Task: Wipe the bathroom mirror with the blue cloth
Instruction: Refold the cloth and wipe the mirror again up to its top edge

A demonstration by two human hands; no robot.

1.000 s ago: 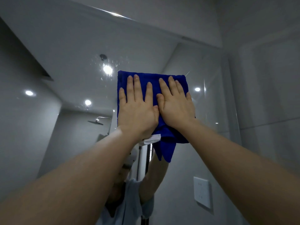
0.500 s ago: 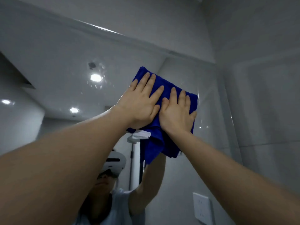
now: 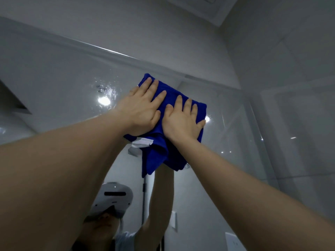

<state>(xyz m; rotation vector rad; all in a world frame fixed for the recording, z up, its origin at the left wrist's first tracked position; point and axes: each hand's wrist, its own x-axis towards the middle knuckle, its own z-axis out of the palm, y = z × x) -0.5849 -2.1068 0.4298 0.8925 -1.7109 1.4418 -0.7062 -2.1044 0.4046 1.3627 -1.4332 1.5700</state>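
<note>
Cloth: a blue cloth [image 3: 157, 153], folded into several layers, with a white tag [image 3: 141, 142] showing at its lower left edge.
Cloth, place: pressed flat against the mirror [image 3: 63, 84], high up and right of centre, just below the top frame [image 3: 116, 53]. The lower folds hang free of the glass.
Cloth, handling: judged soft, light and limp, with no stiffness of its own. It can be expected to bunch or slide under the palms if pressure is eased.
Hold: best kept on the folded upper part under flat palms. The loose tail is better tucked in than gripped.
Left hand [image 3: 143, 107]: laid flat on the cloth's upper left part, fingers straight and spread, pressing. Nothing is clasped.
Right hand [image 3: 181, 120]: laid flat just beside the left, thumb touching it, fingers straight, pressing the cloth's right part.
Mirror surface: judged hard, smooth and breakable, so even, moderate pressure is called for.
Droplets [image 3: 107, 87]: a wet speckled patch is seen left of the left hand, by a reflected lamp [image 3: 103, 100]. It is judged not yet wiped.
Surroundings: a tiled wall [image 3: 290, 69] stands to the right. A white headset [image 3: 114, 196] is reflected low in the glass.
</note>
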